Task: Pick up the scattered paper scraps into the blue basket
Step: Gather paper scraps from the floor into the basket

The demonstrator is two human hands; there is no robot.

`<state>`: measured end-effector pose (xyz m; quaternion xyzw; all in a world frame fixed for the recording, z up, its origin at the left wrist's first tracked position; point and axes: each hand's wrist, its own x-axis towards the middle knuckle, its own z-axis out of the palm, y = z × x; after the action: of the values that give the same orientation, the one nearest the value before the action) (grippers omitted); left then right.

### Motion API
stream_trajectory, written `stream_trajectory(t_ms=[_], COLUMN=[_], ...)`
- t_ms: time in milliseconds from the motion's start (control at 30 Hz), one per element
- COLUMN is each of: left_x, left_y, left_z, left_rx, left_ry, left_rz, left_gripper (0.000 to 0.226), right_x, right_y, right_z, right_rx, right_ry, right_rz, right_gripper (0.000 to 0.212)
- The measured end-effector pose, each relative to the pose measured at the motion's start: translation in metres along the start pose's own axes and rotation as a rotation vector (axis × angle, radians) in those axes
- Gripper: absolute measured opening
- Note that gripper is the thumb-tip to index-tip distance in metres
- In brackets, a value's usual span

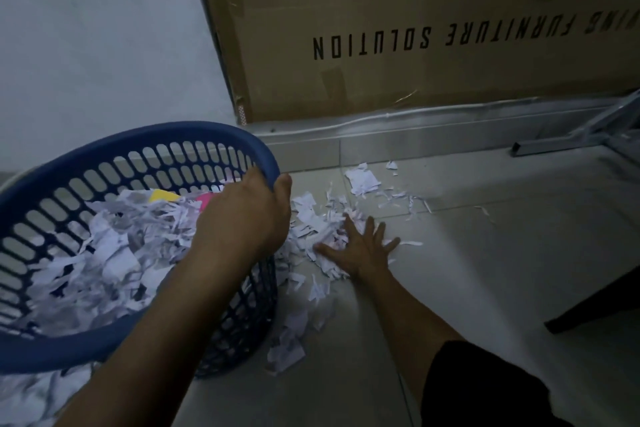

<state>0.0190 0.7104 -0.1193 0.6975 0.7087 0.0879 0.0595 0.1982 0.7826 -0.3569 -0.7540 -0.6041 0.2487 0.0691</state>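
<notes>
The blue basket (pixel 52 350) stands tilted at the left, its slotted wall and thick rim toward me, holding a heap of white paper scraps (pixel 104 253) with a yellow and a pink piece on top. My left hand (pixel 246 215) grips the basket's far right rim, thumb outside and fingers inside. More paper scraps (pixel 311 225) lie scattered on the pale tiled floor to the right of the basket. My right hand (pixel 360 246) lies flat on these scraps with its fingers spread and straight. Further scraps (pixel 287 347) lie beside the basket's base.
A large cardboard box (pixel 415 28) leans against the wall at the back. A grey metal frame (pixel 571 139) lies at the right on the floor. A dark furniture leg (pixel 595 305) crosses the right edge. More scraps (pixel 27 399) lie at the bottom left.
</notes>
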Motion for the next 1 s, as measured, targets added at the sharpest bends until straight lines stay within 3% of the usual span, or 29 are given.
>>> stream_trajectory(t_ms=[67,200,267,400,600,800,1000], left_x=[-0.001,-0.009,-0.01,-0.017,-0.021,-0.038,-0.045], left_y=[-0.001,0.003,0.002,0.006,0.017,0.018,0.0], left_z=[0.0,-0.002,0.001,-0.001,-0.018,-0.027,-0.032], left_rx=[-0.033,-0.079,-0.002,-0.07,-0.111,-0.11,-0.138], left_ry=[-0.019,0.0,0.018,0.047,0.008,-0.029,-0.12], left_rz=[-0.011,-0.004,0.024,-0.012,-0.058,-0.055,0.069], left_gripper=[0.05,0.05,0.05,0.05,0.05,0.047,0.048], right_x=[-0.004,-0.021,-0.027,-0.029,-0.042,-0.066,-0.081], right_y=[-0.001,-0.002,0.002,0.015,0.004,-0.045,-0.086], right_z=[0.019,0.038,0.039,0.027,-0.023,-0.108,-0.184], right_rx=[-0.091,-0.161,-0.172,0.06,0.456,0.528,0.527], right_ry=[0.091,0.447,0.477,0.344,0.289,0.312,0.346], right_rz=[-0.037,-0.183,-0.222,-0.155,0.104,-0.093,-0.282], right_gripper=[0.103,0.046,0.036,0.026,0.023,0.03,0.03])
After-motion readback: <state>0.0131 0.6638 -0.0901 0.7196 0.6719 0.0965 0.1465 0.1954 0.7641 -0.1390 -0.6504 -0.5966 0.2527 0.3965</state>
